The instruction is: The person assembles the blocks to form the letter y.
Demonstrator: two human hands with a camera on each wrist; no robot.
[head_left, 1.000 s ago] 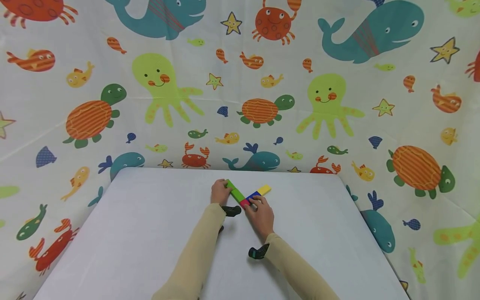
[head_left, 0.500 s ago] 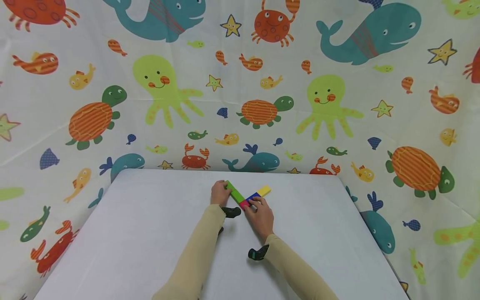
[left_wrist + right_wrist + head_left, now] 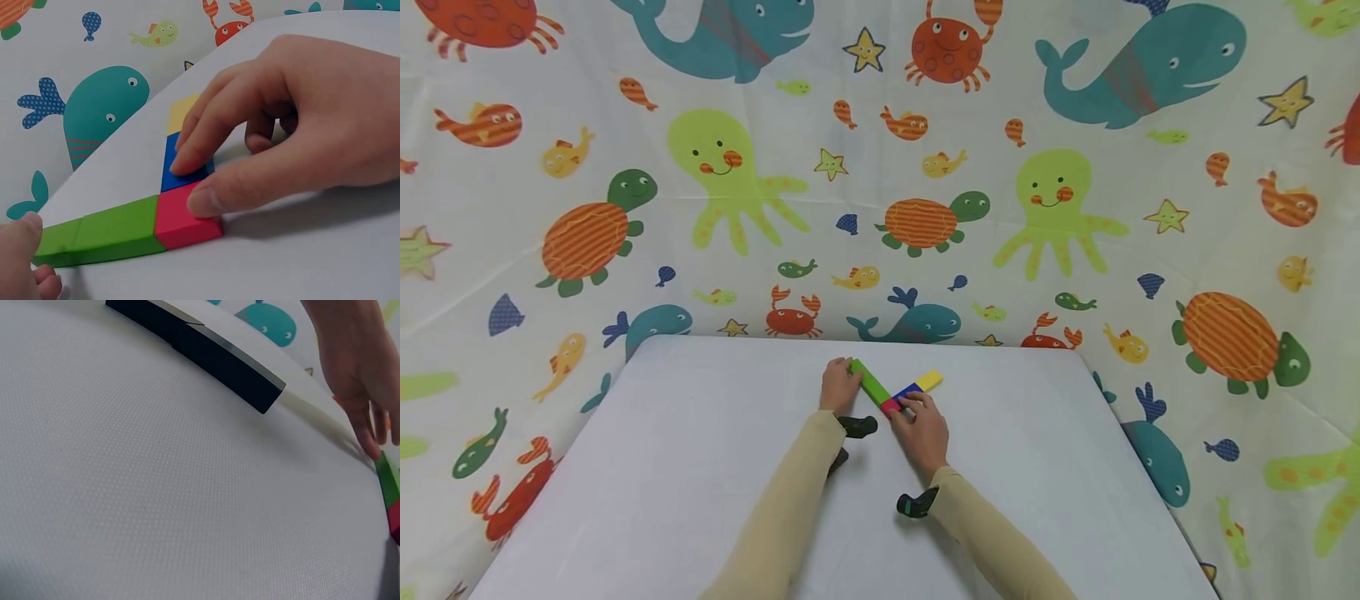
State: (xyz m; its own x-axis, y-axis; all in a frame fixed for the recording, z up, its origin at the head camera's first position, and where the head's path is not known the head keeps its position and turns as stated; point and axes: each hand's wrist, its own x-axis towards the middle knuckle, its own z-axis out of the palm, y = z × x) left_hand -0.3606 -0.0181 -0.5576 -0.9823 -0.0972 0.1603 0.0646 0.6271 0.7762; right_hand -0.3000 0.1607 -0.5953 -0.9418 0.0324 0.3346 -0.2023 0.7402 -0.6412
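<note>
Two green blocks (image 3: 115, 226), a red block (image 3: 178, 222), a blue block (image 3: 170, 164) and a yellow block (image 3: 181, 112) lie end to end on the white table. They form a V whose corner is the red block. My left hand (image 3: 841, 385) is at the far end of the green arm, fingertips against or right beside it; the right wrist view shows its fingers hanging loosely there. With my right hand (image 3: 922, 429) I press from above: the thumb lies on the red block, the index finger on the blue one. That hand partly covers the blue block.
The table (image 3: 715, 467) extends around the blocks, its far edge just beyond them. A curtain with sea animals (image 3: 917, 108) hangs behind. Black wrist-worn devices (image 3: 917, 503) stick out from both sleeves, and a dark bar (image 3: 219, 359) crosses the right wrist view.
My left hand and forearm have shifted slightly left, and more of the green end shows. The right hand and the blocks look unmoved.
</note>
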